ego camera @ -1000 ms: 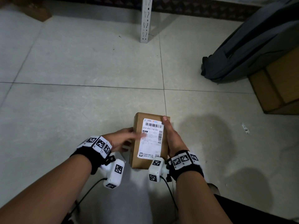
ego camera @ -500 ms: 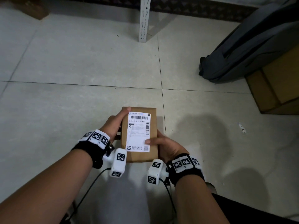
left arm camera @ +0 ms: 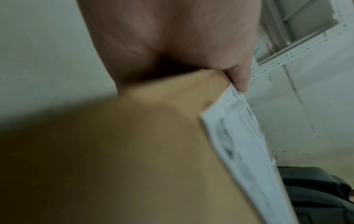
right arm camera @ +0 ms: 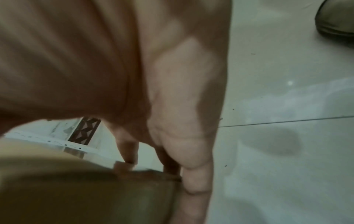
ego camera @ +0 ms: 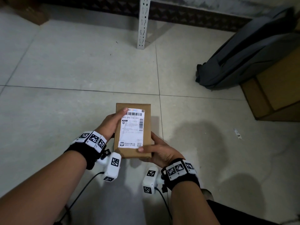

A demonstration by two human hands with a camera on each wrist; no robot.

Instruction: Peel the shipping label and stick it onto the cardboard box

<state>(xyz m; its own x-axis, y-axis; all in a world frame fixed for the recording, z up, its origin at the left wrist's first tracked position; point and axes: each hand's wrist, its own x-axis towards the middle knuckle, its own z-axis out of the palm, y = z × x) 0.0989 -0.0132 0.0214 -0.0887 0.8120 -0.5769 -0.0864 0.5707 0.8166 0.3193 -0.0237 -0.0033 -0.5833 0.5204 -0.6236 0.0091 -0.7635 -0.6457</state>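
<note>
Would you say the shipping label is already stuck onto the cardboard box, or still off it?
On it: the shipping label lies spread across the cardboard box top.

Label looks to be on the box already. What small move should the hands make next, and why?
Probably sweep the left hand thumb down the label to press it flat. The label already lies on the box, the right hand grips the near corner, and the left thumb rests on the label's far corner.
</note>
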